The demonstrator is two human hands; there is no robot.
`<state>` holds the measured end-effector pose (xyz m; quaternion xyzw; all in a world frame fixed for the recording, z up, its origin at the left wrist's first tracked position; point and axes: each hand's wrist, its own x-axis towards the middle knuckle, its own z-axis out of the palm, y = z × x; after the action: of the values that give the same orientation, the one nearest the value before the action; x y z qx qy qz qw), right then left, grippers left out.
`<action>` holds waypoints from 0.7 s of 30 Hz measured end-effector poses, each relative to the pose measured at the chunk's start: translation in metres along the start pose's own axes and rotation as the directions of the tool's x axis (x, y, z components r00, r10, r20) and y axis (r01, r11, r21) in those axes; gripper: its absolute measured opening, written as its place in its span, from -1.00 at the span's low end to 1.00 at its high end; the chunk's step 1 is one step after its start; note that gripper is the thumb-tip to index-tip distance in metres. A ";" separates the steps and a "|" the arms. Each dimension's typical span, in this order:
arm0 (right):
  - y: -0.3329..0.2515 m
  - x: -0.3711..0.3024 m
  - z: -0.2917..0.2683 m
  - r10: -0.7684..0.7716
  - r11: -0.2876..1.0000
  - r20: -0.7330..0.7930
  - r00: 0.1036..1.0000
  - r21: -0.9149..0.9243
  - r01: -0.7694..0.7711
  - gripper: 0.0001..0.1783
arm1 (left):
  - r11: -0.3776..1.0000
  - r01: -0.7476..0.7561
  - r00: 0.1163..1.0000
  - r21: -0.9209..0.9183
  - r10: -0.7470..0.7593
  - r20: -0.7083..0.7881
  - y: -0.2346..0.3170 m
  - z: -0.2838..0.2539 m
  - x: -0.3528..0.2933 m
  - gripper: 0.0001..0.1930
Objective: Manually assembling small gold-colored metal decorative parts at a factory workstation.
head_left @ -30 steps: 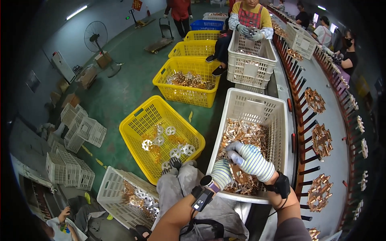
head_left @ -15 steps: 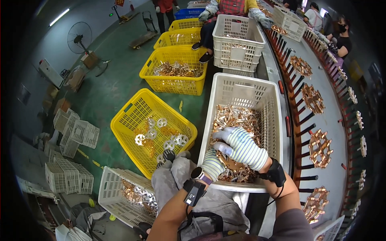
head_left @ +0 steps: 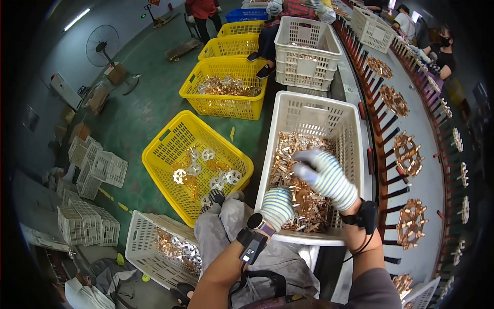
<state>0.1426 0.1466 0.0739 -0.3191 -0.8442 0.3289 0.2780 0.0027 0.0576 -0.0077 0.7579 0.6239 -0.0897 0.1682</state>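
Observation:
A white plastic crate (head_left: pixel 354 134) in front of me holds a heap of small copper-coloured metal pieces (head_left: pixel 314 208). My right hand (head_left: pixel 329 177), in a striped glove with greyish fingertips, is over the heap. Its bent fingers and thumb stand apart, and nothing shows between them. My left hand (head_left: pixel 278 208), gloved alike, is low at the crate's near left side. Its fingers are curled in beside the pieces, and what they hold, if anything, is hidden.
Left of the crate, a yellow basket (head_left: pixel 163 165) contains silver and copper-coloured wheel-shaped parts. A tilted white crate (head_left: pixel 141 257) lies near my left leg. Copper-coloured wheel-shaped parts (head_left: pixel 411 224) ride on the line at right. Stacked white crates (head_left: pixel 309 67) stand ahead, beside a seated co-worker.
My right hand has lifted and moved right, away from my left hand. A flat brownish patch between the hands no longer shows. The wheel-shaped parts on the line have moved farther from me.

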 end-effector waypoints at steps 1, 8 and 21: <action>-0.008 0.001 0.014 0.014 0.999 0.062 0.998 -0.048 -0.011 -0.51 | 1.000 0.013 1.000 -0.016 -0.012 0.018 0.001 -0.011 -0.005 -0.72; -0.023 -0.001 0.030 0.105 0.795 0.170 0.980 0.578 -0.185 -0.73 | 0.799 -0.343 0.797 -0.494 -0.031 -0.604 -0.016 0.010 0.002 -0.78; -0.022 0.008 0.033 0.094 0.995 0.164 0.982 0.018 -0.098 -0.58 | 0.916 -0.213 0.830 -0.341 -0.014 -0.558 -0.025 0.060 0.015 -0.74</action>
<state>0.1069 0.1272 0.0711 -0.3278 -0.8434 0.3778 0.1962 -0.0142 0.0535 -0.0726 0.7346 0.6096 0.2663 0.1334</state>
